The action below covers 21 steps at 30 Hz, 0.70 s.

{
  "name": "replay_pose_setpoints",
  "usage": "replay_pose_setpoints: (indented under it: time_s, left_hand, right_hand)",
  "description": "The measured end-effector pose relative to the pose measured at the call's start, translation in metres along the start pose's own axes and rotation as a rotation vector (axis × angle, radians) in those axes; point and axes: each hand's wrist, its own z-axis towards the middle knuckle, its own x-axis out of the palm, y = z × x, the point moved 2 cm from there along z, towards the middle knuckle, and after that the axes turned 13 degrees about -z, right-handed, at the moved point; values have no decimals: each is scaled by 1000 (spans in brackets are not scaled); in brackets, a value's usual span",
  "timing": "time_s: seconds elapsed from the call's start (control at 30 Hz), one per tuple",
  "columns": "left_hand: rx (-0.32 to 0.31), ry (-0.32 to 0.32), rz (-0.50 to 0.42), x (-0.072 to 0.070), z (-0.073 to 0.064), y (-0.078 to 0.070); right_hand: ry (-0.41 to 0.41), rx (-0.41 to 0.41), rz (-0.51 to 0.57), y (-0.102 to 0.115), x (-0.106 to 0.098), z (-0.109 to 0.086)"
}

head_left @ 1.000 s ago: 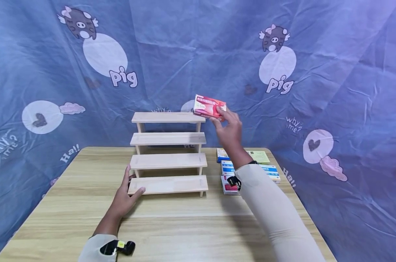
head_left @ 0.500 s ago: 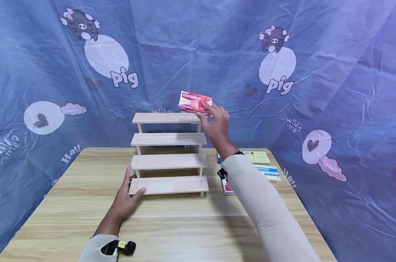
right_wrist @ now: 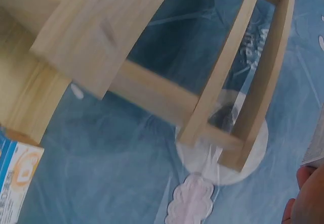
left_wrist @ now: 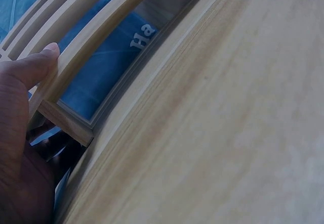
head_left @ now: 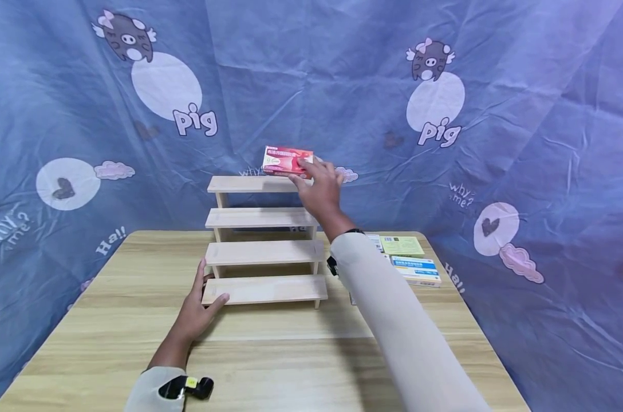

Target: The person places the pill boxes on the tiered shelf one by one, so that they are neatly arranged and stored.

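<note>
- Head view: right hand (head_left: 319, 186) bent closed on the red box (head_left: 286, 160), pinching its right end; one fingertip on the printed face, thumb at the lower edge.
- Box over the right half of the wooden stand's (head_left: 264, 290) top tier; contact with the board cannot be told.
- Left hand (head_left: 193, 312) grips the lowest tier's left end: thumb over the near left corner, other fingers bent round the side, partly hidden.
- Box, judged: light, stiff card, slightly slick, easily dented; best held by a short end.
- Counts: one red box; one stand, four tiers, on the table (head_left: 260, 372).
- Toward the table's far right corner, at least four more: green box (head_left: 401, 246), blue-and-white box (head_left: 417, 271), partly covered box (head_left: 374, 241), box sliver (head_left: 353, 300). Right sleeve (head_left: 394, 326) blocks a full count.
</note>
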Motion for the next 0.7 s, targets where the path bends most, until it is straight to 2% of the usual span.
replay_pose_setpoints:
  time_s: [0.2, 0.53, 0.7]
  left_hand:
    - [-4, 3, 9, 1, 0, 1]
    - [-2, 0, 6, 1, 3, 1]
    - [-5, 1, -7, 1, 2, 3]
  right_hand:
    - [101, 9, -49, 12, 16, 2]
    - [118, -16, -57, 34, 35, 9]
    - [172, -26, -104, 46, 40, 11]
